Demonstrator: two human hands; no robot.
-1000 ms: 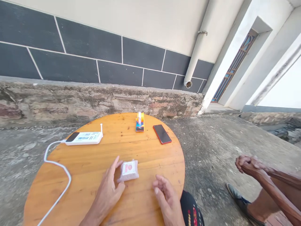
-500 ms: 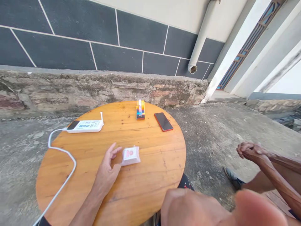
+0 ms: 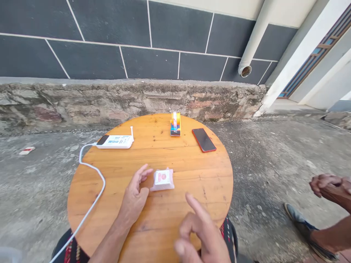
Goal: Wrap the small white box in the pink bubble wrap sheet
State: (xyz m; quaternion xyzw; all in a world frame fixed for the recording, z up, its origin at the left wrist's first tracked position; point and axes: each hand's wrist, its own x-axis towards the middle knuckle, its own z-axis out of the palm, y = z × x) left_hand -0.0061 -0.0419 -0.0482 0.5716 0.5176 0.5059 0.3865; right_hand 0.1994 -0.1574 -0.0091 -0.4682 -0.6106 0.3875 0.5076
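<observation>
My left hand (image 3: 135,195) rests on the round wooden table (image 3: 192,182), fingers apart, with the fingertips just left of a small white packet with a red mark (image 3: 162,179). It holds nothing. My right hand (image 3: 201,233) hovers near the table's front edge, close to the camera, with the index finger stretched out toward the packet and the other fingers curled. Nothing is in it.
A white power bank (image 3: 115,141) with a white cable (image 3: 91,204) lies at the back left. A small colourful box (image 3: 175,125) and a red-edged phone (image 3: 203,140) lie at the back. Another person's clasped hands (image 3: 327,184) and shoe (image 3: 300,223) are at the right. A stone ledge (image 3: 109,102) runs behind.
The view has swung left and down. My right hand came down from right in front of the camera and now points a finger. My left hand stays beside the packet.
</observation>
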